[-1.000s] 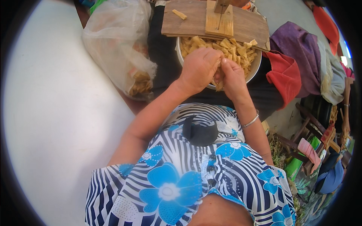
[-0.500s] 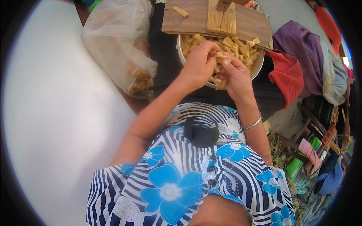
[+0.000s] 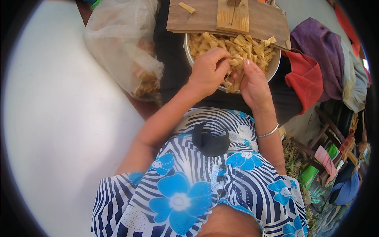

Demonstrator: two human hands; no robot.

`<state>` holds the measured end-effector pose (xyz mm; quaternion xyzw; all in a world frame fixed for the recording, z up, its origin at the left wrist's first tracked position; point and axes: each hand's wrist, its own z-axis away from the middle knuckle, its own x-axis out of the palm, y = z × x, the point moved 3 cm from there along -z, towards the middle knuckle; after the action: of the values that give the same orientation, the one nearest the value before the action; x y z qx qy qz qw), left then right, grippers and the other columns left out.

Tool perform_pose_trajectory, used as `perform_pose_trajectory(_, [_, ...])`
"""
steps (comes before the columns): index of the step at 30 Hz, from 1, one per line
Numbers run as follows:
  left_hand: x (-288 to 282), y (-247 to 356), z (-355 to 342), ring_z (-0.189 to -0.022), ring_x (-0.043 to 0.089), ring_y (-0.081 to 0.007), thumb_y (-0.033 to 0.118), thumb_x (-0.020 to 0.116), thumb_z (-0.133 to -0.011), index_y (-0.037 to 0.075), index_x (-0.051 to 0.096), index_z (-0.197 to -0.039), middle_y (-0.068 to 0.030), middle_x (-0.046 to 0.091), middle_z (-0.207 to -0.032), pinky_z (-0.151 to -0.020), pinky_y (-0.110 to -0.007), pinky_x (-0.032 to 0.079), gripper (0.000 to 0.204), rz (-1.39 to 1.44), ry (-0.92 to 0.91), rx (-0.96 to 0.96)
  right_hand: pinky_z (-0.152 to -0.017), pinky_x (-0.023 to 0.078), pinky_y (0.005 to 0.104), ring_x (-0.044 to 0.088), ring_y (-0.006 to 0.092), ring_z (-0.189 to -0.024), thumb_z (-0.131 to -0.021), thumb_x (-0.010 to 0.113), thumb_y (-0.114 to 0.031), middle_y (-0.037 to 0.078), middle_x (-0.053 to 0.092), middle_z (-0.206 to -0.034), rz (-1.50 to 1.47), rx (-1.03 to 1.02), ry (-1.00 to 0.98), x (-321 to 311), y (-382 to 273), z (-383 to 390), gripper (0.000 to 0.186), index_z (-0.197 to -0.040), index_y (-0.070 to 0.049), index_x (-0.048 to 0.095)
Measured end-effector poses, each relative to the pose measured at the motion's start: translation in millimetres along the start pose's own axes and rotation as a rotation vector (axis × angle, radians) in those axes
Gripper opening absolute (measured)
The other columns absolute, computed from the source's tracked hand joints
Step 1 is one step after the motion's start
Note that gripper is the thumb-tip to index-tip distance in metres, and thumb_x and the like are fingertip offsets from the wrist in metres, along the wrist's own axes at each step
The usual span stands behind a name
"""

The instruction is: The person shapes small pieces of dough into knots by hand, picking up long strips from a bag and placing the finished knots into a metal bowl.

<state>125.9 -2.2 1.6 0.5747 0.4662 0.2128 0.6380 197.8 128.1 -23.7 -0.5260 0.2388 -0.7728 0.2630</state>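
Note:
My left hand and my right hand meet over a round pale basin resting on my lap. Thumbs and fingers of both pinch a tan, ribbon-like strip, folded or knotted in the middle. Many similar tan knotted pieces fill the basin below my fingers. Across the basin's far side lies a brown wooden board. A lighter wood block sits on it, with a thin metal spike. One loose tan strip rests on the board's left part.
Left of the basin slumps a cloudy plastic bag with tan pieces inside, beside a large white surface. Red cloth and purple cloth lie to the right. Wooden chair-like frames and a pink cloth are farther right.
My right hand has shifted slightly right and down, its thumb now straighter along the strip. My left hand has turned a little. The view has shifted slightly.

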Motion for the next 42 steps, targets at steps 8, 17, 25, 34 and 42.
perform_pose_trajectory(8, [-8, 11, -1, -0.070, 0.054, -0.0111, 0.013, 0.060, -0.089, -0.003, 0.062, -0.087, -0.0043, 0.060, -0.078, -0.061, -0.028, 0.043, 0.016, 0.123, -0.228, -0.133, -0.066, 0.048, 0.0261, 0.055, 0.0113, -0.069, -0.093, 0.059, -0.009, 0.004, 0.065, -0.092, 0.079, -0.099, 0.077, -10, 4, 0, 0.024, -0.114, 0.001, 0.061])
perform_pose_trajectory(17, [-24, 6, 7, -0.065, 0.048, -0.0066, 0.018, 0.061, -0.090, 0.000, 0.063, -0.083, 0.0019, 0.056, -0.070, -0.058, -0.024, 0.040, 0.019, 0.271, -0.258, -0.336, -0.066, 0.044, 0.0229, 0.054, 0.0074, -0.073, -0.085, 0.065, 0.001, 0.001, 0.062, -0.082, 0.956, -0.304, 0.015, -27, -48, 11, 0.008, -0.092, 0.002, 0.067])
perform_pose_trajectory(25, [-31, 7, -2, -0.059, 0.043, -0.0070, 0.019, 0.058, -0.092, 0.003, 0.058, -0.082, 0.0011, 0.050, -0.067, -0.053, -0.022, 0.036, 0.019, 0.565, -0.479, -0.434, -0.063, 0.043, 0.0240, 0.054, 0.0118, -0.069, -0.083, 0.063, 0.003, 0.004, 0.057, -0.074, 1.174, -0.609, -0.035, 0, -59, 11, 0.002, -0.084, 0.001, 0.062])
perform_pose_trajectory(34, [-44, 44, -8, -0.057, 0.042, -0.0065, 0.021, 0.056, -0.093, 0.003, 0.059, -0.083, -0.0016, 0.052, -0.074, -0.051, -0.019, 0.033, 0.020, 0.758, -0.349, -0.299, -0.064, 0.041, 0.0228, 0.050, 0.0090, -0.070, -0.083, 0.064, 0.003, 0.003, 0.055, -0.074, 0.946, -0.524, -0.058, 7, -66, 15, 0.004, -0.085, 0.001, 0.062])
perform_pose_trajectory(42, [-58, 74, -58, -0.094, 0.059, -0.0304, 0.023, 0.061, -0.088, -0.002, 0.062, -0.110, -0.0144, 0.066, -0.103, -0.085, -0.033, 0.046, 0.032, -0.503, -0.182, 0.445, -0.062, 0.043, 0.0239, 0.052, 0.0091, -0.068, -0.083, 0.066, 0.000, 0.004, 0.057, -0.072, 1.084, -0.540, -0.094, 27, -77, -7, 0.004, -0.086, 0.002, 0.063])
